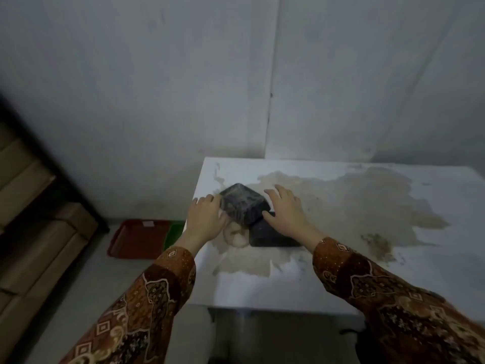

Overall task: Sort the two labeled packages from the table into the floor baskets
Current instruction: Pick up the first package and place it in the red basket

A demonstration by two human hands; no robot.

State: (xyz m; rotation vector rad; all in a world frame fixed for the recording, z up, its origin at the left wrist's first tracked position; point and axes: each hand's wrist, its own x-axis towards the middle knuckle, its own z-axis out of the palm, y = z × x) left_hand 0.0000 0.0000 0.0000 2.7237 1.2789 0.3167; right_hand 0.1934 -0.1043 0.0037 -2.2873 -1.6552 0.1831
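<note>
Up close, both arms reach forward from the lower corners of the view, each in a patterned brown sleeve (147, 298), and meet over the near-left part of the white, stained bench (341, 271). The left hand (207, 219) lies palm-down with its fingers pressed against the left edge of the upper package (242, 203), a dark, plastic-wrapped block. The right hand (286, 210) comes from the other side, fingers spread and slightly curled, its fingertips at the block's right edge; whether they fully touch it cannot be told through the blur. So the two hands stand apart, one on each side of this package, bracketing it rather than closed around it.

The upper package sits turned like a diamond, one corner pointing away toward the wall and the opposite corner toward the person; its faces look nearly square, so no long axis is plain. It rests partly on top of the lower package (270, 235), a flatter dark block lying on the bench, whose long axis runs roughly left to right, partly covered by the right wrist.

Down on the floor left of the bench lie a red basket (139, 239) and, just beside it and against the bench edge, a green basket (174, 232), mostly hidden.
</note>
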